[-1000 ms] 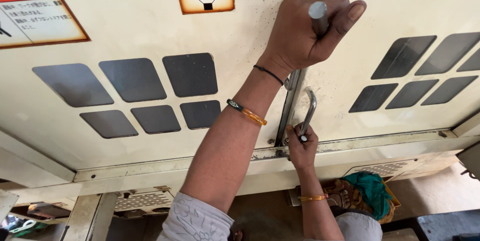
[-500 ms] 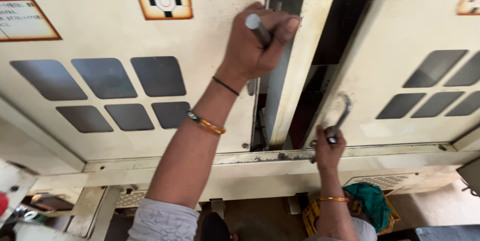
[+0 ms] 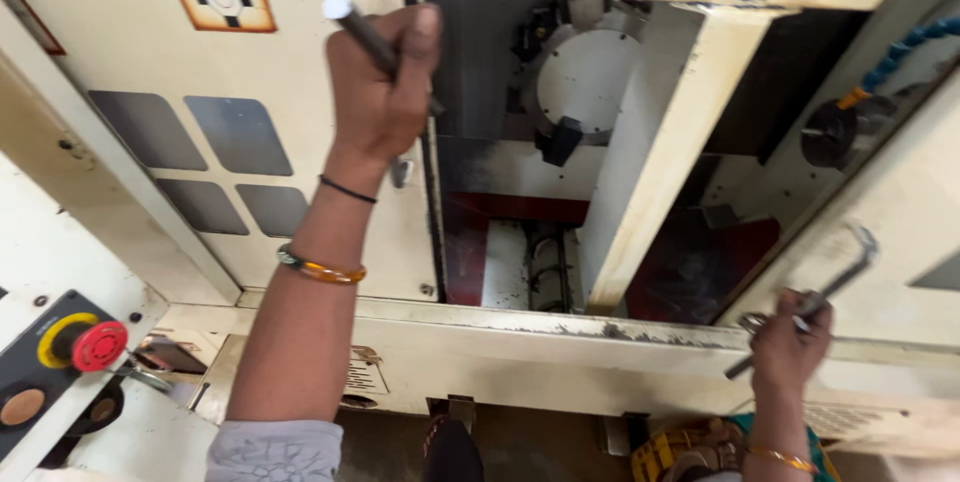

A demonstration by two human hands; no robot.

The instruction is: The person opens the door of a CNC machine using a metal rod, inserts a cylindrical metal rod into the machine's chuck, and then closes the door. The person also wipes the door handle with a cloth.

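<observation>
Head view looks down the front of a cream-coloured machine enclosure (image 3: 560, 342) whose two sliding doors stand parted. A wide gap between them shows the dark work chamber, so the opening looks largely made, though whether the doors are at full travel cannot be told. The left door (image 3: 300, 172), with its grey window panels, sits toward the left edge of the enclosure; the right door (image 3: 900, 212) sits at the right edge. Inside the gap are a round pale turret disc (image 3: 585, 77) and, lower down, a chip conveyor (image 3: 545, 262). A cream upright frame bar (image 3: 660, 162) crosses the opening at a slant.

At the lower left corner sits a control panel with a red emergency stop button (image 3: 97, 344) on a yellow ring.

The left hand (image 3: 380, 92) is clamped around the left door's metal bar handle (image 3: 350, 20). The right hand (image 3: 790, 347) is closed on the right door's curved metal handle (image 3: 835, 277). The hands are well apart, one on each door.
</observation>
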